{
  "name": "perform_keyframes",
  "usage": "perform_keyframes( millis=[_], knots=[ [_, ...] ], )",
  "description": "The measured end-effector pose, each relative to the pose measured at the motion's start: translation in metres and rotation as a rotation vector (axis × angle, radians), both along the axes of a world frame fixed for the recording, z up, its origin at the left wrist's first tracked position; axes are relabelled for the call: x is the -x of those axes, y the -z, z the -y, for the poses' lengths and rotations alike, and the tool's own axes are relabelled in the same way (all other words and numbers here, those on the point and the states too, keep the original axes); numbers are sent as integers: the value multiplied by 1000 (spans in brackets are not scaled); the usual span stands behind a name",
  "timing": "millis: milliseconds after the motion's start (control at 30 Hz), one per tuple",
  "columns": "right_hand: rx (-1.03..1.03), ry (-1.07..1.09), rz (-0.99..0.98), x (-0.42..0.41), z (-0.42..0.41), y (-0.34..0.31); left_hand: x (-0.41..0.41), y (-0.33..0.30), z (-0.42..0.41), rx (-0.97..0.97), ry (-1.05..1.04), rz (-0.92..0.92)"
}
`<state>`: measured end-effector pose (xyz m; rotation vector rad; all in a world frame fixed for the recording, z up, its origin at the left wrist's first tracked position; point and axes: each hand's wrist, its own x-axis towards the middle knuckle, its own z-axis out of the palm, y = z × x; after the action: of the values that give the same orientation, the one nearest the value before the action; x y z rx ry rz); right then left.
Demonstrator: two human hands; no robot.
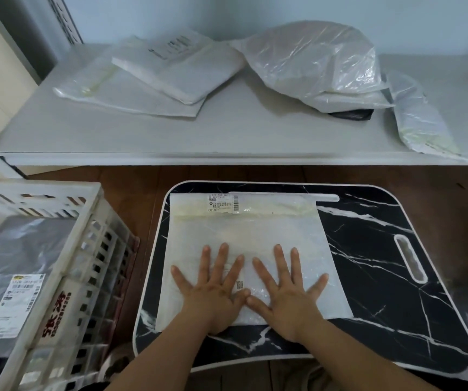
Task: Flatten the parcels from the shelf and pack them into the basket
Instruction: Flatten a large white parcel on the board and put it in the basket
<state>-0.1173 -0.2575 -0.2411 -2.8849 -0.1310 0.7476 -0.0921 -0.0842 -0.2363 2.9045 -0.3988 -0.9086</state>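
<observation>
White parcel (pixel 244 238) under left hand (pixel 213 292) and right hand (pixel 286 294), 1 parcel.

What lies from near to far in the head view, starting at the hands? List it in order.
Left hand and right hand pressing flat → white parcel under them → far rim of the black marble tray → shelf edge → parcels on the shelf.

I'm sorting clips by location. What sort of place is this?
Probably a small parcel-sorting corner in a room or stockroom: plastic mailer parcels on a metal shelf, a white crate holding a labelled parcel, and a marble-patterned lap table as workbench.
</observation>
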Motion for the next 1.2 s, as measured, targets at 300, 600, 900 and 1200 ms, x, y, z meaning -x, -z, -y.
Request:
perform_keyframes(
  millis=[300, 600, 900, 1200],
  knots=[
    [-252, 1000, 151, -10, 58, -36, 4, -5, -9, -37, 98, -108],
    [-919, 1105, -23, -23, 45, -95, 33, -40, -17, -44, 52, 85],
    [-1510, 957, 57, -39, -11, -193, 26, -110, -63, 461, -316, 588],
    [-1126, 653, 294, -44, -60, -222, 21, -202, -159, 1201, -819, 255]
  ],
)
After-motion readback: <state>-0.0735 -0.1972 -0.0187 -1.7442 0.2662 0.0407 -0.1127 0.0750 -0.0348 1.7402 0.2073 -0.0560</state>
